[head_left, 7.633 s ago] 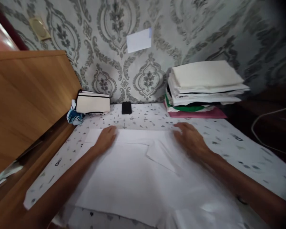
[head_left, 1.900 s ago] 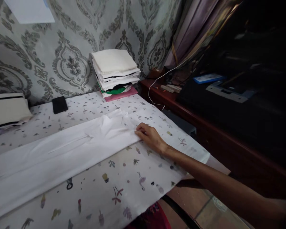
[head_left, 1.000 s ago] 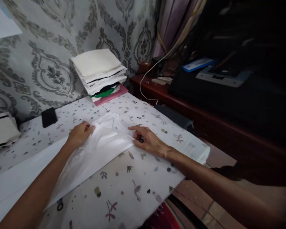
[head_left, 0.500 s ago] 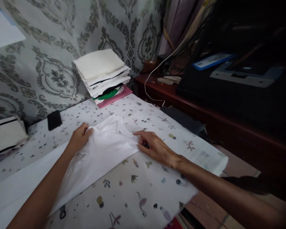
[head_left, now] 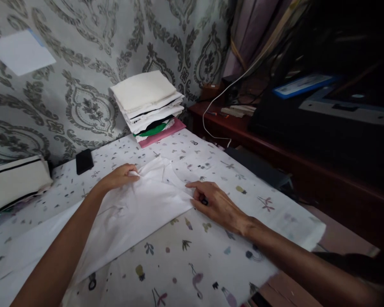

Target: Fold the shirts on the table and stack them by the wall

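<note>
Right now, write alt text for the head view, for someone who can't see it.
A person's left hand pinches a white cloth on a patterned table, while the right hand touches its right end. Farther back are a stack of folded cloths and, left of it, a flat black object.

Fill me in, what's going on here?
A person is handling a white cloth spread on a patterned table cover. The left hand pinches its far side; the right hand is at its right end, its grip unclear. Beyond stand a stack of folded fabrics and a flat black object.
</note>
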`<control>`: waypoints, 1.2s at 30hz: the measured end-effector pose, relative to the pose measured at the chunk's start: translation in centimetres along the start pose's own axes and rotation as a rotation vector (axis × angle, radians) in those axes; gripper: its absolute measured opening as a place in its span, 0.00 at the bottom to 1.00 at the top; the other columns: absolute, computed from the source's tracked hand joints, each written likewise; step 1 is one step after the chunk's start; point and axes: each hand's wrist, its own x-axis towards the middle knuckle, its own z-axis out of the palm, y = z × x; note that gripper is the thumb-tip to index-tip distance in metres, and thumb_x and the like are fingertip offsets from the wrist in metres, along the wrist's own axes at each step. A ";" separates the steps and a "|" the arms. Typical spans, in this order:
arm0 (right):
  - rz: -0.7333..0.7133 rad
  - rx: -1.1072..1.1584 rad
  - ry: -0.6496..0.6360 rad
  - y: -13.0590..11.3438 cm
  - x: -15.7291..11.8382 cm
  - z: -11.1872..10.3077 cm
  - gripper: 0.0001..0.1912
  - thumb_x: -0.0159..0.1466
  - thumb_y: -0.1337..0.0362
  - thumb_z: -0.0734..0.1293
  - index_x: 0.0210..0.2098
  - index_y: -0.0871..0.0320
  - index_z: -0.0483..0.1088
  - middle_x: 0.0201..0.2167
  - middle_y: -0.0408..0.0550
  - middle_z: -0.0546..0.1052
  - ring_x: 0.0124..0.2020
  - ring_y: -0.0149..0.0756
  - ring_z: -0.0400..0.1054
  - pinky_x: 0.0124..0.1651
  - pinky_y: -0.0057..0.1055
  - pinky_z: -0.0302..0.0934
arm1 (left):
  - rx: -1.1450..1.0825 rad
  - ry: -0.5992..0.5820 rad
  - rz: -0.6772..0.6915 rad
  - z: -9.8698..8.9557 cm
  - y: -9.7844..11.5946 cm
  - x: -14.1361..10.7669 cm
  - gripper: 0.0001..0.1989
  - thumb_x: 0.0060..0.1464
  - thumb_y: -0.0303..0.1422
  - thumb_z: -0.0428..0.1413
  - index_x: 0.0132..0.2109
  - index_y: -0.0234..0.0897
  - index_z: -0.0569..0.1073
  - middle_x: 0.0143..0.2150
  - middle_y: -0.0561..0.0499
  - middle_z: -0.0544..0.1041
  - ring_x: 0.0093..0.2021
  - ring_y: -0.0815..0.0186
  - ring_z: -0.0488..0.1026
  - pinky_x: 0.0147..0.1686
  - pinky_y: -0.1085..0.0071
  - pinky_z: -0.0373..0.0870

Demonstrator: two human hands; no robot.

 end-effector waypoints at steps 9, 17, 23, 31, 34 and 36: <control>-0.082 -0.050 0.032 0.1 0.1 0.2 0.15 0.65 0.65 0.61 0.50 0.51 0.72 0.29 0.46 0.76 0.38 0.40 0.70 0.45 0.41 0.66 | -0.509 0.035 -0.071 -0.1 -1.2 -1.4 0.20 0.50 0.52 0.57 0.36 0.40 0.67 0.25 0.57 0.67 0.23 0.68 0.65 0.23 0.73 0.59; -0.164 -0.068 0.072 0.4 0.2 0.3 0.12 0.67 0.66 0.60 0.45 0.53 0.73 0.29 0.46 0.77 0.34 0.39 0.72 0.47 0.45 0.65 | -0.291 0.203 -0.188 1.0 -1.6 -1.8 0.22 0.50 0.54 0.54 0.27 0.38 0.66 0.21 0.58 0.59 0.22 0.70 0.58 0.20 0.74 0.52; -0.197 -0.065 0.084 0.2 0.3 0.3 0.12 0.67 0.68 0.60 0.46 0.54 0.72 0.29 0.46 0.77 0.33 0.38 0.72 0.48 0.46 0.65 | -0.370 0.031 -0.195 0.0 -2.0 -3.7 0.20 0.49 0.52 0.56 0.29 0.39 0.68 0.23 0.56 0.64 0.23 0.69 0.61 0.23 0.72 0.56; -0.179 -0.073 0.071 0.3 0.5 0.4 0.11 0.67 0.67 0.61 0.45 0.52 0.73 0.27 0.45 0.76 0.31 0.38 0.71 0.49 0.47 0.64 | 0.292 0.300 -0.202 3.1 -1.5 -4.8 0.15 0.64 0.44 0.39 0.37 0.42 0.63 0.23 0.53 0.69 0.26 0.60 0.68 0.28 0.68 0.56; -0.155 -0.074 0.069 0.2 0.5 0.3 0.11 0.67 0.66 0.61 0.45 0.52 0.73 0.28 0.46 0.77 0.33 0.39 0.71 0.47 0.46 0.65 | 0.491 0.247 -0.260 3.4 -1.2 -4.9 0.15 0.65 0.41 0.36 0.41 0.42 0.64 0.25 0.51 0.73 0.27 0.58 0.71 0.26 0.69 0.54; -0.129 -0.059 0.060 0.2 0.5 0.3 0.11 0.66 0.65 0.61 0.45 0.52 0.73 0.28 0.46 0.76 0.34 0.39 0.71 0.46 0.44 0.66 | 0.544 0.230 -0.280 3.4 -1.1 -5.0 0.15 0.66 0.41 0.35 0.43 0.42 0.64 0.27 0.49 0.75 0.29 0.56 0.74 0.26 0.69 0.54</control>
